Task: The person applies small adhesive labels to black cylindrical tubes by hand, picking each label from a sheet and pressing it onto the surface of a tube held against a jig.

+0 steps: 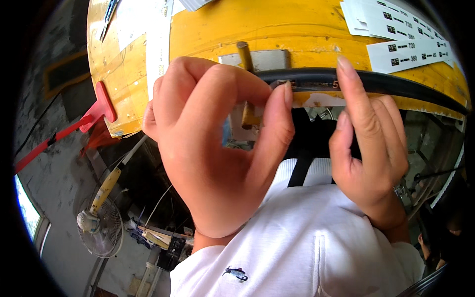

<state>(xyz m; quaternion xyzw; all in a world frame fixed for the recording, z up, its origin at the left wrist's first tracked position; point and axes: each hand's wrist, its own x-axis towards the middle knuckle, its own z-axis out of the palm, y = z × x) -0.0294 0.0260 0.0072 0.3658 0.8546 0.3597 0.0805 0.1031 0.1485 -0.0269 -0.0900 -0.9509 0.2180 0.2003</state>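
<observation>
A glossy black tube (396, 85) runs along the near edge of the yellow table, and the left hand hides its left part. Small gold and orange markings, like a decal (316, 84), lie along it. My left hand (213, 133) is closed, thumb and forefinger tips pinched at the decal's left end. Whether something thin sits between those tips is too small to tell. Beside the decal's right end, my right hand (371, 133) has its forefinger stretched across the tube. Its thumb is apart from that finger and the others are half curled, with nothing visible in them.
Behind the left hand stands a brass-coloured clamp bar (245, 57) by a grey metal plate (274, 58). White printed label sheets (405, 55) lie at the table's far right. A red T-shaped handle (101, 109) juts at the left, above a fan (101, 222). Scissors (108, 20) lie far left.
</observation>
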